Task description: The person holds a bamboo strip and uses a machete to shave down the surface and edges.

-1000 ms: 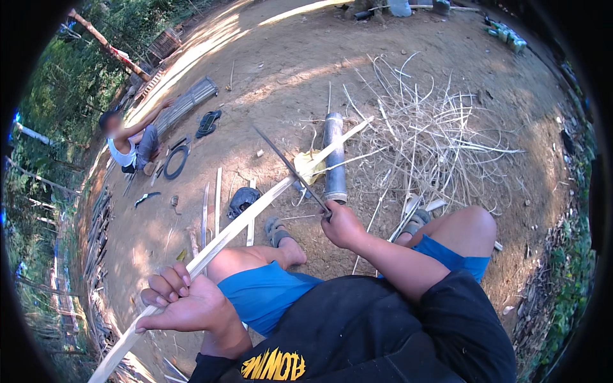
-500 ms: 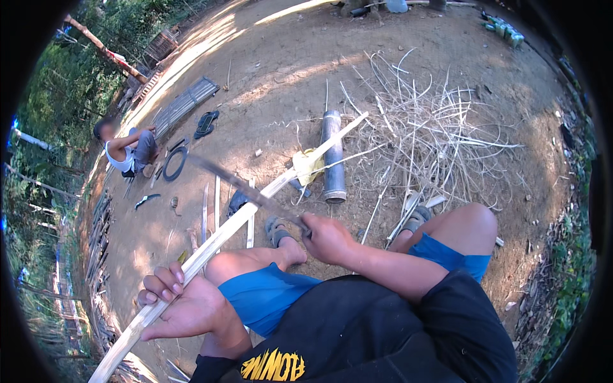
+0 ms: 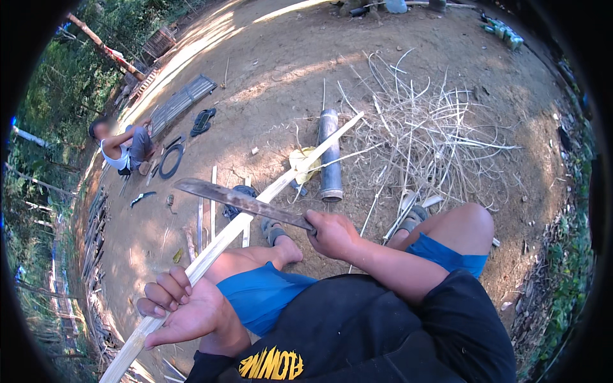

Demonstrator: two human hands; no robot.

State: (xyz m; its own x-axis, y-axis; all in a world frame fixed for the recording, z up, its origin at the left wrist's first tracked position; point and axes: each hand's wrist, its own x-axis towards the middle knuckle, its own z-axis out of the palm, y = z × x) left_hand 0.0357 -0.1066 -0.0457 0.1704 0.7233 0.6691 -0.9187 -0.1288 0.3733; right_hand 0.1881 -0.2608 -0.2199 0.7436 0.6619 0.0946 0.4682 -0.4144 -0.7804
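A long pale strip of split bamboo or wood (image 3: 223, 241) slants from the lower left up toward the middle. My left hand (image 3: 191, 311) is closed round its near part, fingers curled over the upper edge and thumb below. My right hand (image 3: 333, 236) grips a machete (image 3: 220, 195) by its handle, most of which the fist hides. Its dark, worn blade points left and crosses over the strip. Further out, the strip's far end passes above a dark cylinder (image 3: 331, 169) lying on the ground; whether they touch I cannot tell. A yellowish crumpled piece (image 3: 306, 167) lies beside the cylinder.
A tangled heap of thin shavings (image 3: 440, 134) spreads at the right. A person (image 3: 124, 147) sits at the far left beside a slatted panel (image 3: 184, 105). Black sandals (image 3: 203, 121), a black coil (image 3: 171, 161) and a curved blade (image 3: 143, 198) lie on the dirt.
The machete blade has turned so its broad side shows, and its tip has swung down and left. My left hand and the strip have shifted only slightly.
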